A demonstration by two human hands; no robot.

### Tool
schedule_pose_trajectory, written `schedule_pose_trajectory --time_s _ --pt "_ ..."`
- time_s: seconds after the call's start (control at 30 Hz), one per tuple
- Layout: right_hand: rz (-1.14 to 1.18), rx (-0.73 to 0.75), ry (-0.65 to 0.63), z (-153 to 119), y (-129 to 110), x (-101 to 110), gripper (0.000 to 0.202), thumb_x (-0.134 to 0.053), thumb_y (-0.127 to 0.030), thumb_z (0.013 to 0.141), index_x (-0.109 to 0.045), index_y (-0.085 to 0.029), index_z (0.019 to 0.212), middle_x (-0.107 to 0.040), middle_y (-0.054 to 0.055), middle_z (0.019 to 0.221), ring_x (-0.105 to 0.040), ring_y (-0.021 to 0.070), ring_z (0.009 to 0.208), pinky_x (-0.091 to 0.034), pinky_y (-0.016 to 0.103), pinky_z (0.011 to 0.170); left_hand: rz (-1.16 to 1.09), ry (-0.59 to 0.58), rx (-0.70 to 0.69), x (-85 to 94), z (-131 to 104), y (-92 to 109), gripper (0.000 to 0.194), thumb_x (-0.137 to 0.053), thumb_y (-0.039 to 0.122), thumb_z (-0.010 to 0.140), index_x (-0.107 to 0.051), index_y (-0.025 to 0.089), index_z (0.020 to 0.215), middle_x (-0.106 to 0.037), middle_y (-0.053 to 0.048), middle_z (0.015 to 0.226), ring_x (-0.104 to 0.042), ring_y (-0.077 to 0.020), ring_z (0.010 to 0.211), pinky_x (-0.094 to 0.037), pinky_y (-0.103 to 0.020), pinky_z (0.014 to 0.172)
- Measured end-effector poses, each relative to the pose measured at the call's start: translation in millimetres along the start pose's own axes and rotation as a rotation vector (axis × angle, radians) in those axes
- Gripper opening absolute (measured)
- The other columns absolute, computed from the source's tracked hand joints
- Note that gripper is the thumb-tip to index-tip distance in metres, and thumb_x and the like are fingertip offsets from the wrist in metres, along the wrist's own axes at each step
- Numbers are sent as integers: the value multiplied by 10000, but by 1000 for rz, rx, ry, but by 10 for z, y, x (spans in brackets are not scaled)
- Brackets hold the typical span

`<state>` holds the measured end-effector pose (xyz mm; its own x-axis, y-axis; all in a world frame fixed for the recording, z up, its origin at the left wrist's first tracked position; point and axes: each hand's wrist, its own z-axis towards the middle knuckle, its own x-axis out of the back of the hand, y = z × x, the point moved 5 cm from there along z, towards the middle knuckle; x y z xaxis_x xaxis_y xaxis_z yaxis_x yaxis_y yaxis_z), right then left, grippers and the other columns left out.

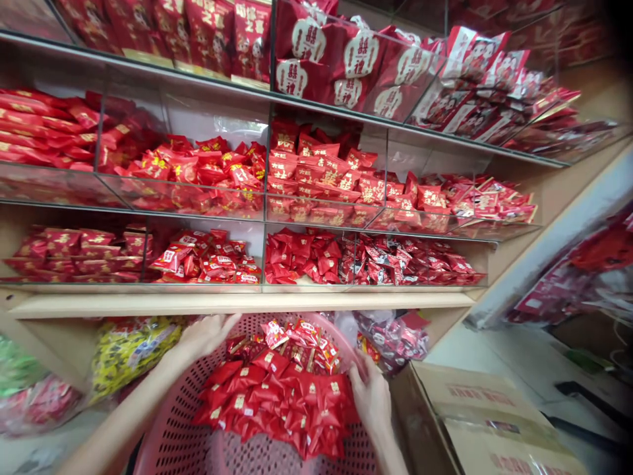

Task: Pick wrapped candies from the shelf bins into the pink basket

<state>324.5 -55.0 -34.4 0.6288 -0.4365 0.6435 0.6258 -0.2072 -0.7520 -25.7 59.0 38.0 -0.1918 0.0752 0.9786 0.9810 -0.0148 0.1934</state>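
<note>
A pink perforated basket (173,412) fills the lower middle of the view, just below the shelf edge. Many small red packets (281,396) are heaped inside it, with some lighter patterned ones at the far side. My left hand (210,336) lies over the basket's far left rim, its fingers stretched out. At the right rim my right hand (368,389) has its fingers wrapped round the edge of the basket.
Shelves with a pale wooden edge (237,304) hold red packets in clear compartments. Below are a bag of yellow packets (133,349) and a bag of pink packets (395,333). A cardboard box (484,415) stands at the lower right.
</note>
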Motion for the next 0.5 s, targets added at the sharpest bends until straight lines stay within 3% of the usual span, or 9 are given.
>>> schedule_pose_trajectory --time_s 0.1,0.3,0.4,0.5 --pt "10 -11 -10 1 -8 2 429 -378 -396 814 -539 -179 1148 -643 95 1059 -604 233 968 -453 320 814 22 -116 -15 -100 107 117 721 -195 642 799 -628 135 1075 -633 -201 1086 -580 -339 1019 -426 -426 834" --pt "-78 33 4 50 -2 3 405 -408 -368 792 -550 -167 1114 -651 104 1000 -617 247 886 -462 350 765 -22 17 -68 -196 66 13 640 -224 618 825 -633 160 1002 -656 -182 1024 -620 -290 933 -448 -343 757" --pt "-136 237 126 103 -308 103 353 -425 -341 788 -586 -139 1028 -611 143 1056 -564 266 965 -426 395 838 -18 16 -82 -226 70 -35 629 -233 616 824 -617 156 1015 -644 -192 1046 -611 -309 949 -446 -363 761" --pt "-83 495 210 220 -918 215 309 -416 -298 818 -574 -147 1038 -594 127 1079 -522 238 1008 -388 387 892 -7 22 -69 -241 100 -56 651 -223 630 816 -611 145 1010 -642 -204 1037 -607 -327 954 -445 -391 770"
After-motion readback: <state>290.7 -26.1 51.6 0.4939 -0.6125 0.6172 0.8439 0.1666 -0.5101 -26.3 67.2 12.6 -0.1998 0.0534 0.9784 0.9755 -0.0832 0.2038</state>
